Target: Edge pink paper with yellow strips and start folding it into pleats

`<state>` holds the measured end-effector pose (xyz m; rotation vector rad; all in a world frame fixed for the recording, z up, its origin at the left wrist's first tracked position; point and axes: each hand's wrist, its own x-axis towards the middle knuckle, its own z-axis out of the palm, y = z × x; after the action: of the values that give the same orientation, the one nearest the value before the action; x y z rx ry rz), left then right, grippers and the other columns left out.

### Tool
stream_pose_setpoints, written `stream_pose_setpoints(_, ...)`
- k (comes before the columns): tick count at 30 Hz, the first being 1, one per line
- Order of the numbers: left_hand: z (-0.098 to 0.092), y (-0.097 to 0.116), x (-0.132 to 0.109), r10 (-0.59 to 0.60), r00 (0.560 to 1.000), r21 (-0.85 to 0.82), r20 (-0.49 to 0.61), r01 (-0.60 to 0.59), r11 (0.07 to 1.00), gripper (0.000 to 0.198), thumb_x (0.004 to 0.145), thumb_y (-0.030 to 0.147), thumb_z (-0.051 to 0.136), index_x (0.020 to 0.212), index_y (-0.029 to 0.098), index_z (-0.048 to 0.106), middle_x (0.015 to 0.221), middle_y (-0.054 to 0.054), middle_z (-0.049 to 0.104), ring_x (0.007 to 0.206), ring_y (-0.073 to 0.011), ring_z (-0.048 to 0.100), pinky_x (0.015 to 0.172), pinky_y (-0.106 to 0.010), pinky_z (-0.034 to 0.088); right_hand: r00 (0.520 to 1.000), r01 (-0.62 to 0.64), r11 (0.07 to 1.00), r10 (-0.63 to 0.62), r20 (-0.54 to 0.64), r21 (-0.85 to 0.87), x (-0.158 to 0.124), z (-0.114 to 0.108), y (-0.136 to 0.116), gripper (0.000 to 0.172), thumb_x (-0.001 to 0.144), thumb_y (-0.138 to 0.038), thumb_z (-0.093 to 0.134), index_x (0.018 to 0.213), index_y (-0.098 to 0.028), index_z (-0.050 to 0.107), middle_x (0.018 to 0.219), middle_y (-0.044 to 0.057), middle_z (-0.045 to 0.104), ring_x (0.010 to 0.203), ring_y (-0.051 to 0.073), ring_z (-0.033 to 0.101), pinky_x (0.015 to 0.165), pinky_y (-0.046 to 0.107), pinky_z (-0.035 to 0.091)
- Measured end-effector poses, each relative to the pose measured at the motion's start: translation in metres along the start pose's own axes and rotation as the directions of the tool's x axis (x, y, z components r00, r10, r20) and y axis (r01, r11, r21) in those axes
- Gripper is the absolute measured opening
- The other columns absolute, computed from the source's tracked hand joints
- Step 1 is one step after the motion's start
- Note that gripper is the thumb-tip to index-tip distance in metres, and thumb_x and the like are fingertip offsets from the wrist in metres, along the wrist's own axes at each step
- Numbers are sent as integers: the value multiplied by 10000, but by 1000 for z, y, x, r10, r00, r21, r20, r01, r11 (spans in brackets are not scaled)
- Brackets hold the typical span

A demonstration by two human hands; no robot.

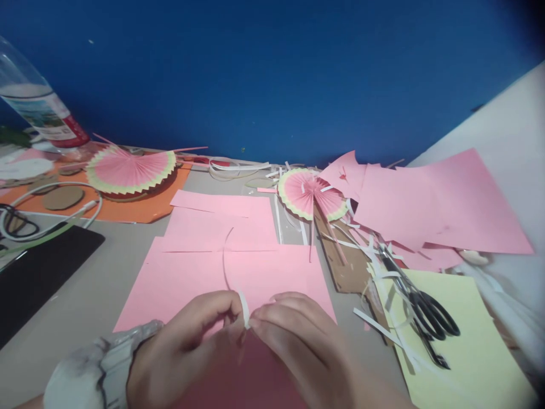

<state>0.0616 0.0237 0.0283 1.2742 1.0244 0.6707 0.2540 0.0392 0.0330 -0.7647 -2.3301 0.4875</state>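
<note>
White paper strip sits pinched by your left hand and right hand, each grip clasping it, likely steadying it above pink sheets.

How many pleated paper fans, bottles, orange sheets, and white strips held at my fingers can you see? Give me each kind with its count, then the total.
Pleated paper fans: 2
Bottle: 1
Orange sheet: 1
White strip at the fingers: 1
Total: 5
</note>
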Motion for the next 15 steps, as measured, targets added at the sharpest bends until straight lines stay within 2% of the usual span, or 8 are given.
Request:
stream_pose_setpoints(4, 1, -2, -1, -1, 1000, -63, 2, 2, 998, 231, 863, 409, 462, 783, 217, 562, 692, 8, 553, 646, -129, 496, 600, -211, 457, 998, 16, 1000, -15, -60, 16, -3, 3, 2, 209, 934, -150, 382, 968, -150, 588, 833, 36, 678, 775, 137, 601, 801, 291, 477)
stream_pose_setpoints(9, -1, -2, -1, 43, 999, 33, 4, -43, 999, 189, 887, 361, 459, 826, 220, 570, 733, 11, 555, 697, -124, 510, 650, -197, 459, 993, 28, 999, -32, -110, -42, -2, 3, 2, 186, 921, -127, 413, 956, -160, 593, 810, 21, 679, 781, 127, 602, 820, 283, 479)
stream_pose_setpoints(12, -3, -2, 0, 107, 994, 50, -7, -106, 993, 165, 895, 331, 463, 876, 231, 593, 804, 6, 604, 748, -130, 553, 714, -217, 468, 994, 36, 998, -42, -98, -59, -1, 1, 3, 172, 882, -116, 479, 1011, -157, 586, 870, 27, 681, 856, 126, 606, 845, 271, 486)
stream_pose_setpoints(15, -4, -3, 2, 112, 993, 51, -23, -111, 993, 140, 901, 275, 473, 854, 232, 598, 775, 24, 610, 724, -112, 568, 689, -194, 465, 995, 52, 993, -60, -74, -110, 0, -1, 4, 222, 872, -119, 477, 1066, -162, 577, 901, 31, 683, 890, 130, 610, 878, 296, 486)
